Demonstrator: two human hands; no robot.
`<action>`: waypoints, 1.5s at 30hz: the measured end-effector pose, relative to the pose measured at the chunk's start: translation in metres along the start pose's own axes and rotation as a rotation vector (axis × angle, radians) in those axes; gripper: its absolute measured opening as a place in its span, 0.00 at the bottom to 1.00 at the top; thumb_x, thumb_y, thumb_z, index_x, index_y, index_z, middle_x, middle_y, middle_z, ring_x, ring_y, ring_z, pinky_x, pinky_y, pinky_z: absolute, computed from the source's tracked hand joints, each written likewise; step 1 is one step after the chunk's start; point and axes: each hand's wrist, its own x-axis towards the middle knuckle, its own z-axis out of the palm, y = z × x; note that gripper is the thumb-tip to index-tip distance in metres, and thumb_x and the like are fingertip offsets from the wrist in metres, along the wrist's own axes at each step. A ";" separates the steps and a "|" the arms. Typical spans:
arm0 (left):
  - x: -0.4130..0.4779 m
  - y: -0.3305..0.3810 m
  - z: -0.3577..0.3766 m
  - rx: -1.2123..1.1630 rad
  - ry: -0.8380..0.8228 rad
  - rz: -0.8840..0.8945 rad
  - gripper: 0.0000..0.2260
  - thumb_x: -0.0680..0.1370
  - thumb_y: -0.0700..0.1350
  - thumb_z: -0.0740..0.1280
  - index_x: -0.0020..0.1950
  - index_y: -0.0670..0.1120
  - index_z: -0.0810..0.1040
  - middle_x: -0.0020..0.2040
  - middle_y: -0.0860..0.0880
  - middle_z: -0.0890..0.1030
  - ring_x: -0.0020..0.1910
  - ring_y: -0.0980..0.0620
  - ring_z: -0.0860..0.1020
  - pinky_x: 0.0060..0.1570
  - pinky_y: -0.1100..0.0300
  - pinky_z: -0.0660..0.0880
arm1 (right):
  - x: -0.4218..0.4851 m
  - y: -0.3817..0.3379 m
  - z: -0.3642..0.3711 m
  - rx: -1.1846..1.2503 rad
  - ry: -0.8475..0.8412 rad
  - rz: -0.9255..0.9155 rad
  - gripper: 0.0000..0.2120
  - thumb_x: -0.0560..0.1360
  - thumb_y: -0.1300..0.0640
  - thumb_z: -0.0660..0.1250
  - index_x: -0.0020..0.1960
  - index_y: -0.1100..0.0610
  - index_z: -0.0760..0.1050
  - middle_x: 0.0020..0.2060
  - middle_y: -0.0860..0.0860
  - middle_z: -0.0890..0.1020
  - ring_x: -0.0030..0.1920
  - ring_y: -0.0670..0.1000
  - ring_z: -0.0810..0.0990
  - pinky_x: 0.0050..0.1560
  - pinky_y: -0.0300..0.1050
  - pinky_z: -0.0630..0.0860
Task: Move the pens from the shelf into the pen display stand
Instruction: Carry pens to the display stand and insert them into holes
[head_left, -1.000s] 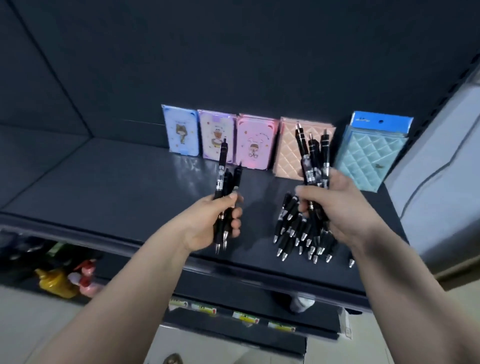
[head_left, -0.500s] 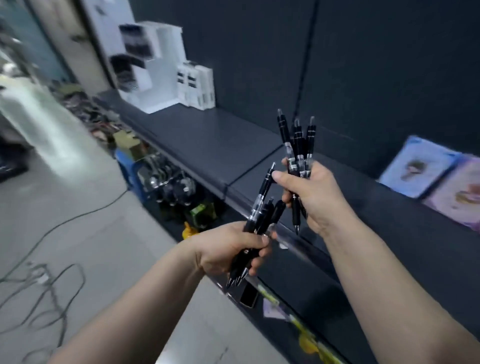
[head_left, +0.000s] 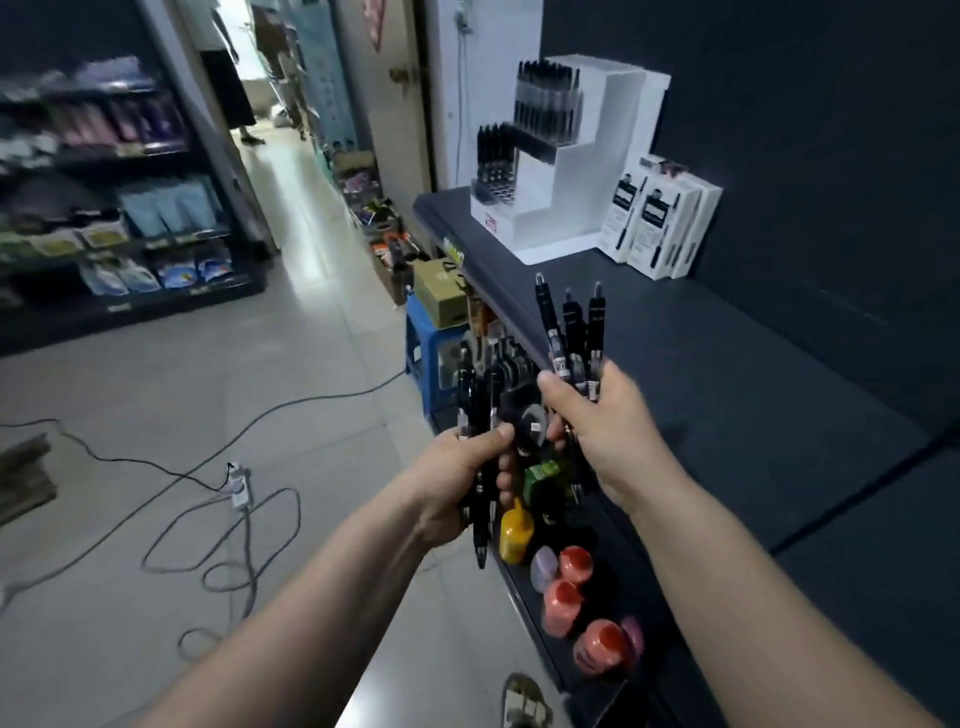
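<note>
L hand (head_left: 457, 483) sits near centre, fingers curled tight round a bunch of black pens (head_left: 479, 535), tips pointing down, tops sticking up past the thumb. R hand (head_left: 605, 421) is just right of it & a bit higher, gripping approx 3 more pens (head_left: 571, 332), held upright w/ clicker ends up, over the front edge of the dark shelf (head_left: 727, 389). Can't tell if the 2 hands touch.

The white stepped stand (head_left: 597, 156) is at the far end of that shelf, well apart from both hands. It holds black pens in 2 rows: top row (head_left: 545, 98), lower row (head_left: 496, 150). White boxes (head_left: 660, 218) stand just right of the stand.

Under the shelf, near side: a yellow bottle (head_left: 515, 530) & orange-red bottles (head_left: 561, 597) on a lower shelf. A blue stool (head_left: 418, 343) w/ a carton (head_left: 441, 293) on top is farther along. On the floor at left, cables (head_left: 171, 519) loop round a power strip (head_left: 240, 486). Racks (head_left: 130, 208) at far left are blurred.
</note>
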 end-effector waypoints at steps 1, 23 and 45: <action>0.013 0.011 -0.007 -0.049 0.060 0.023 0.11 0.80 0.42 0.62 0.38 0.43 0.72 0.29 0.49 0.72 0.26 0.54 0.71 0.26 0.63 0.72 | 0.018 0.000 0.008 0.014 -0.035 0.026 0.04 0.77 0.58 0.66 0.46 0.56 0.71 0.33 0.49 0.78 0.27 0.46 0.73 0.28 0.40 0.72; 0.256 0.233 -0.199 -0.083 0.124 0.146 0.08 0.79 0.43 0.63 0.52 0.38 0.76 0.37 0.41 0.78 0.30 0.47 0.77 0.27 0.57 0.77 | 0.326 -0.008 0.201 0.143 0.015 0.231 0.05 0.77 0.62 0.67 0.44 0.62 0.79 0.31 0.56 0.81 0.28 0.51 0.79 0.32 0.44 0.78; 0.446 0.324 -0.192 0.111 -0.426 -0.284 0.07 0.80 0.39 0.60 0.50 0.38 0.77 0.39 0.44 0.83 0.35 0.50 0.82 0.36 0.58 0.81 | 0.466 -0.030 0.165 0.304 0.437 0.212 0.15 0.79 0.50 0.62 0.56 0.61 0.78 0.43 0.58 0.82 0.39 0.55 0.81 0.39 0.49 0.78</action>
